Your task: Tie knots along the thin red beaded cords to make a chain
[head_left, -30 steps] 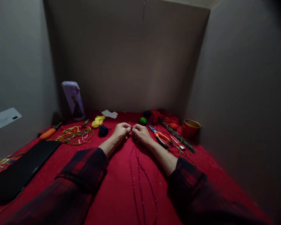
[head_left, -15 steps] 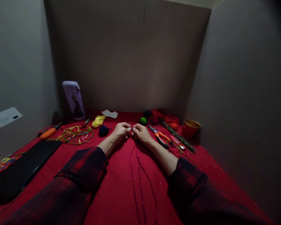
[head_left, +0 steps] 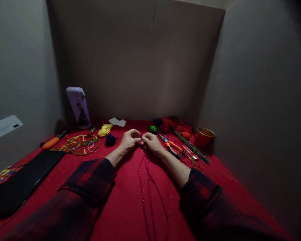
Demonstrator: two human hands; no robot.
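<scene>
Left fingers point(head_left: 138, 137) and right fingers point(head_left: 144, 137) pinched narrow, tips meeting, both closed on the far end of the beaded strands point(head_left: 148, 180); what exactly sits between the tips is too small to tell. Strands run from the pinch toward the near edge, lying loose on the red counter point(head_left: 120, 204) between the forearms, slightly spread. To do this well, my read: pinch close to the working point, tips only, light pull so the strands don't slacken or twist, near lengths left flat and uncrossed. Left hand point(head_left: 129, 140) knuckles up, wrist low near the counter, thumb and forefinger forward. Right hand point(head_left: 153, 143) mirrors it, angled in from the right. Both forearms converge in a V, dark plaid sleeves pushed up at the near edge. Around: dark blue yarn ball point(head_left: 110, 140) left of the left hand, green yarn ball point(head_left: 153, 129) just beyond the hands, orange-handled pliers point(head_left: 174, 147) right of the right hand, red cup point(head_left: 203, 136) further right, tangle of yellow-green cords point(head_left: 81, 144) far left.
</scene>
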